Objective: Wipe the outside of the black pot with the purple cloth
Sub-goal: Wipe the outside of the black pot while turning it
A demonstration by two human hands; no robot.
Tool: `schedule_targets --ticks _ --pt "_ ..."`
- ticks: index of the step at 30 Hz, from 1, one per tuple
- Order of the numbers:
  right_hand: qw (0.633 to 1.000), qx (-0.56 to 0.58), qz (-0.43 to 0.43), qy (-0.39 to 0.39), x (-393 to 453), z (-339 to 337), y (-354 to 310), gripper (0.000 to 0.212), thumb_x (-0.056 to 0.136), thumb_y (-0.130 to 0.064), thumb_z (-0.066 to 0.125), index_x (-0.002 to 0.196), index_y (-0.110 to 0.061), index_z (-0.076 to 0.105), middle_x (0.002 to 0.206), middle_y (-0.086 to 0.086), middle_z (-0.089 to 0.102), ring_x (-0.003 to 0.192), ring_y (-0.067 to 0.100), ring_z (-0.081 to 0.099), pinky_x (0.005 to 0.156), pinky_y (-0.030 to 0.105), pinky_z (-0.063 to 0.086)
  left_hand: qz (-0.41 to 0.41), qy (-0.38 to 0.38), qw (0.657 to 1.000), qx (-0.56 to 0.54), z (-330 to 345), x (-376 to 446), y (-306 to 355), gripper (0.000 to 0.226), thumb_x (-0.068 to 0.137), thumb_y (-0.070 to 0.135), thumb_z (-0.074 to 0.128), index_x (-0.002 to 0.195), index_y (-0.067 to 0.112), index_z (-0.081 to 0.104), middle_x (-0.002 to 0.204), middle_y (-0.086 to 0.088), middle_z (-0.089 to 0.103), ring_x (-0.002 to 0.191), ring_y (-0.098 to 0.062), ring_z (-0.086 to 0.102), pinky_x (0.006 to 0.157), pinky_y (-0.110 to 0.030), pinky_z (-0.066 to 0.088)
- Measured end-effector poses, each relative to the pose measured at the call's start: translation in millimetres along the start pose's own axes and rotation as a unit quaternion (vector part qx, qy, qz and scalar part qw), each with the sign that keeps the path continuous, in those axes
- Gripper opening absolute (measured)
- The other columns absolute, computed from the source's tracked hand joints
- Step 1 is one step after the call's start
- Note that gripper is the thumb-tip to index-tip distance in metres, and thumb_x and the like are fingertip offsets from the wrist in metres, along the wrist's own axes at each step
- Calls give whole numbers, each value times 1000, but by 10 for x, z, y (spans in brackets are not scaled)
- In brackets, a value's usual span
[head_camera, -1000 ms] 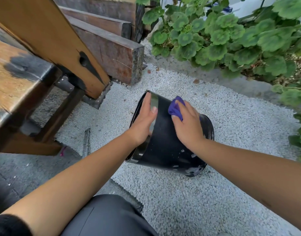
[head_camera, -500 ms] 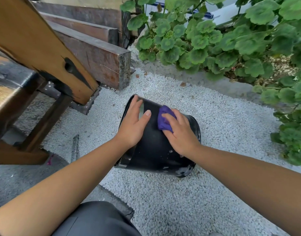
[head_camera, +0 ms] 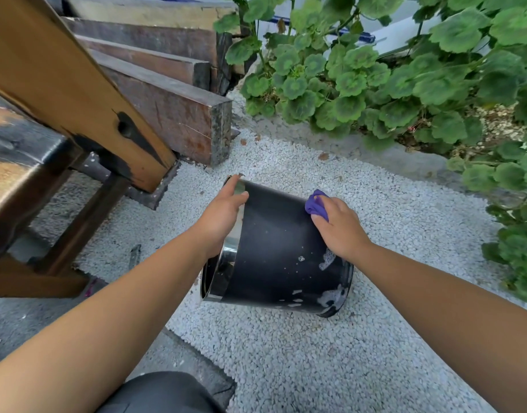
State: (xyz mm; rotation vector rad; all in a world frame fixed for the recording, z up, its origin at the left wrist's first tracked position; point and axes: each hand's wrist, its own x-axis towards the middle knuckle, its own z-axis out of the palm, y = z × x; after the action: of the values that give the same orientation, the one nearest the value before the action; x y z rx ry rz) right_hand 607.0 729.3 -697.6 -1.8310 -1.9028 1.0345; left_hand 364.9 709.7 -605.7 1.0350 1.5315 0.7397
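Observation:
The black pot [head_camera: 274,251] lies on its side on white gravel, its shiny rimmed mouth facing left and its base to the right. My left hand [head_camera: 220,216] grips the rim at the pot's upper left. My right hand [head_camera: 339,228] presses the bunched purple cloth [head_camera: 315,205] against the pot's upper right wall, near the base. White smears and specks mark the pot's lower right side. Most of the cloth is hidden under my fingers.
A wooden bench [head_camera: 47,120] with dark legs stands close on the left. Stacked timber beams [head_camera: 167,93] lie behind it. Green leafy plants [head_camera: 405,76] border the gravel [head_camera: 315,353] at the back and right. My dark-clad knee [head_camera: 161,394] shows at the bottom.
My right hand has slid the purple cloth from the middle of the pot's top to its right end. My left hand has kept its grip on the rim.

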Motion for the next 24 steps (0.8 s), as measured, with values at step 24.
schedule_targets --ticks 24 --pt "979 34 -199 36 -439 295 -1033 49 93 -40 47 139 -26 48 148 4 38 135 28 32 112 49 27 194 -16 978 79 219 -432 -233 71 95 58 38 150 22 10 155 22 17 138 16 15 109 -10 21"
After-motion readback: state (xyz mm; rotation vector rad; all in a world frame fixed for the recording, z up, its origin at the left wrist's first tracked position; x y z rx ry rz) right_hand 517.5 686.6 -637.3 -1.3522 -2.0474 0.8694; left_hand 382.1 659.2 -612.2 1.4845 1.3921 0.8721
